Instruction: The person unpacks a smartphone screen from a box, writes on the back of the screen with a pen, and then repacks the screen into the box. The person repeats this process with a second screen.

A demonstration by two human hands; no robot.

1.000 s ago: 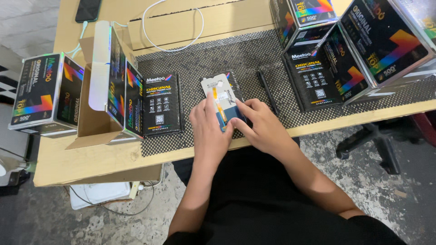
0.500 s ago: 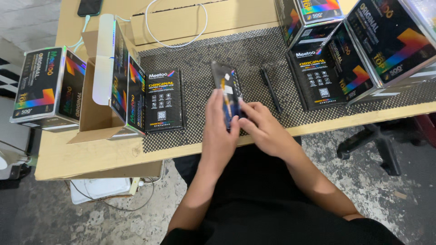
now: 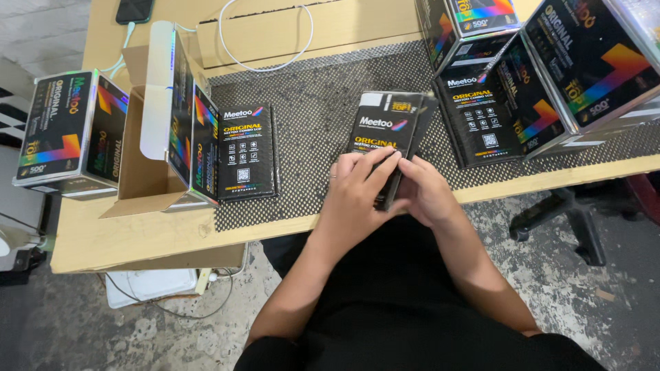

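1. Two hands meet at the near edge of the mat: your left hand (image 3: pixel 357 196) and your right hand (image 3: pixel 423 192) are both wrapped round a slim black box (image 3: pixel 388 137) with rainbow-coloured print.
2. A second ago you were working on a white insert with an orange tab that lay flat on the mat. Half a second ago a dark sleeve was up on edge between your hands. Now no insert shows, and what you hold reads as a closed box face.
3. Judging from that, the insert has probably gone inside the box, and you are on the closing or squaring step.
4. Your left fingers (image 3: pixel 375 165) curl over the near end of the box face, thumb underneath; the hand is closed on it.
5. Your right hand clamps the box's right edge, fingers bent round it; how firmly, the view cannot show.
6. The box's long axis runs away from you, leaning slightly to the right. Its far end, with the small yellow label, points towards the back of the table (image 3: pixel 137 240).
7. It sits over the chequered mat (image 3: pixel 316 89), its printed face tilted up towards you, its near end hidden in your hands.
8. A matching flat box (image 3: pixel 246 152) lies to the left, beside the open carton (image 3: pixel 148 178).
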